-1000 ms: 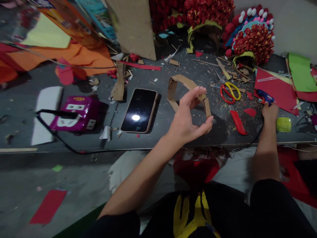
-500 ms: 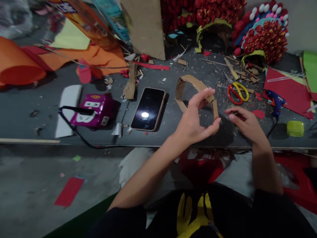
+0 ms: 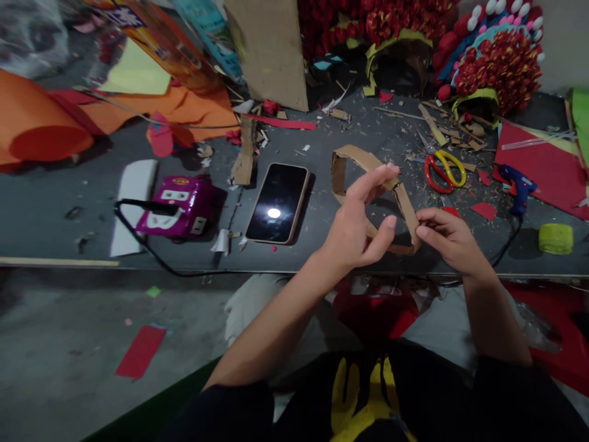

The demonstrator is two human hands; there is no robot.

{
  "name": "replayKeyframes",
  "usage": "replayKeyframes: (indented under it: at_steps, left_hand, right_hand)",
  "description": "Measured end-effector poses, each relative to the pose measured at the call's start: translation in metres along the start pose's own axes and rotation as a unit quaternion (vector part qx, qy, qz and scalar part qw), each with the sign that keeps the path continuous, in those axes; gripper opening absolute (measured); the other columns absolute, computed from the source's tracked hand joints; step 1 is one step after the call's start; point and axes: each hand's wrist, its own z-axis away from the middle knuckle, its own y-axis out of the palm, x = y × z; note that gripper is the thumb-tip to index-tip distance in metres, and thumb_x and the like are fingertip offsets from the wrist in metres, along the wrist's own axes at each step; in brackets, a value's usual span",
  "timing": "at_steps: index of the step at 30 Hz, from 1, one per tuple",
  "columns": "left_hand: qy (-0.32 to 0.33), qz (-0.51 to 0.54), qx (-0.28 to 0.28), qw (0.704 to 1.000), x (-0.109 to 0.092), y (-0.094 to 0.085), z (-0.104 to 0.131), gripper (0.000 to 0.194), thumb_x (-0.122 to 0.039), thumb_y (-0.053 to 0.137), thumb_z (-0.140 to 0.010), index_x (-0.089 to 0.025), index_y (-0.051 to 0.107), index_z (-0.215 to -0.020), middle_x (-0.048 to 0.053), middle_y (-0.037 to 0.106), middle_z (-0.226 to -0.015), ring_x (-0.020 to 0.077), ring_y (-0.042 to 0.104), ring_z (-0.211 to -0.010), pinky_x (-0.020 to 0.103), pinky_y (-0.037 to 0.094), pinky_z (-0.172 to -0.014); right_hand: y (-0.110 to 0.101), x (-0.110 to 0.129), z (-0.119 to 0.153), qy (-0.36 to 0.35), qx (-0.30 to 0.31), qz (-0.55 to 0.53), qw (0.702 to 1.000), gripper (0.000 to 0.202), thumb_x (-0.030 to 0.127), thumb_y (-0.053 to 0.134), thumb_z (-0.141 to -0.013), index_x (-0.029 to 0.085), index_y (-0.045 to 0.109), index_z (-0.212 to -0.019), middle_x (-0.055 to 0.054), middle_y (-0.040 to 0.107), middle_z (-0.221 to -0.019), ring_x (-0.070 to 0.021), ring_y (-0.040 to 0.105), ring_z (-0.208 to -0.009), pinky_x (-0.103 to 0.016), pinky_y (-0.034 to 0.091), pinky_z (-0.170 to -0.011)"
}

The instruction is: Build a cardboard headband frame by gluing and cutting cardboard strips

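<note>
A bent cardboard strip [image 3: 359, 157] forms an angular loop above the dark table, right of the phone [image 3: 278, 202]. My left hand [image 3: 361, 224] is spread at the loop, its fingers touching the upper right side and its thumb apart from the strip. The right edge of the loop is pinched between the thumb and fingers of my right hand [image 3: 448, 239]. Scissors [image 3: 444, 170] with red and yellow handles lie beyond my right hand.
A purple power socket [image 3: 177, 205] with a black cable sits at the left. A blue glue gun [image 3: 518, 187] and yellow-green tape roll [image 3: 556, 239] are at the right. Upright cardboard [image 3: 271, 55] and red decorations [image 3: 497, 70] stand behind, among scraps.
My right hand has closed on the loop's right edge. My left thumb has come off the strip, and the loop's right side is now lower and further right.
</note>
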Motion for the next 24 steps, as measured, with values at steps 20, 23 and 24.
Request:
replayKeyframes:
  at_steps: [20,23,24]
  left_hand:
    - [0.166,-0.297,-0.181,0.923,0.012,-0.018,-0.017,0.021,-0.009,0.068,-0.082,-0.024,0.066,-0.097,-0.001,0.072,-0.096,0.0149,0.068,-0.091,0.030,0.055,-0.082]
    - [0.163,-0.290,-0.170,0.928,0.015,-0.019,-0.014,0.019,-0.011,0.063,-0.086,-0.026,0.067,-0.097,-0.001,0.073,-0.099,0.0164,0.069,-0.098,0.032,0.054,-0.087]
    - [0.154,-0.287,-0.166,0.931,0.016,-0.019,-0.013,0.019,-0.012,0.061,-0.088,-0.027,0.067,-0.097,-0.002,0.073,-0.100,0.0163,0.069,-0.100,0.033,0.054,-0.089]
  right_hand:
    - [-0.014,0.001,0.006,-0.026,-0.024,0.033,0.999,0.017,0.035,0.063,-0.089,0.028,0.071,-0.102,0.002,0.061,-0.076,-0.0118,0.055,-0.066,-0.025,0.047,-0.059]
    - [-0.015,-0.004,0.007,-0.049,-0.035,0.053,0.997,0.028,0.028,0.058,-0.091,0.033,0.068,-0.117,0.003,0.060,-0.077,-0.0108,0.053,-0.064,-0.024,0.046,-0.057]
    - [-0.016,-0.005,0.006,-0.066,-0.041,0.062,0.995,0.030,0.026,0.057,-0.092,0.035,0.068,-0.118,0.004,0.062,-0.080,-0.0107,0.054,-0.065,-0.024,0.047,-0.059]
